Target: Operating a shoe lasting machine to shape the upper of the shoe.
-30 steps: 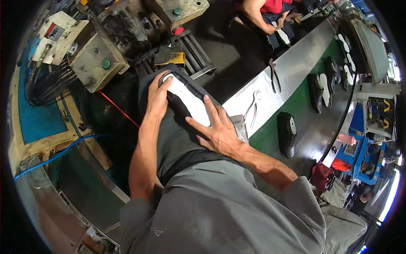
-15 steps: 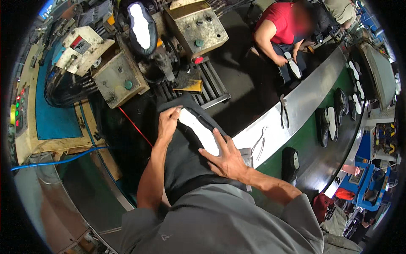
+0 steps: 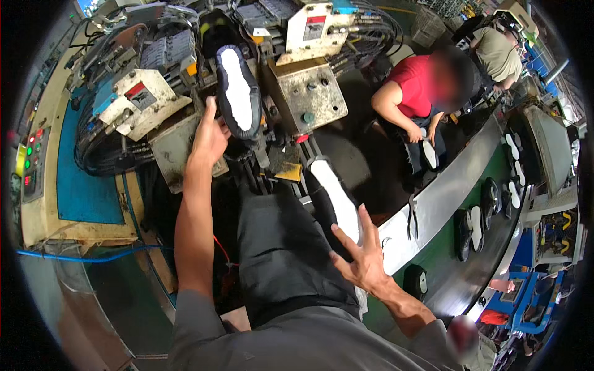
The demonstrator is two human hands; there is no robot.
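Observation:
My left hand is raised beside a black shoe upper with a white sole face mounted on the machine. Its fingers are stretched out, and whether they touch the upper is hard to tell. My right hand, fingers spread around its near end, holds a second black shoe upper with a white underside. This upper lies over my right knee, white face up and far end pointing at the machine. Part of its near end is hidden by my fingers.
Machine boxes with buttons flank the mounted upper. To the right, a metal ledge bears pincers; beyond it, a green conveyor carries several shoes. A co-worker in red sits ahead, holding a white-soled shoe. A blue hose runs at left.
My left hand has let go of the upper on my lap and moved up to the machine. My right hand and that upper have shifted right. The view has tilted toward the machine.

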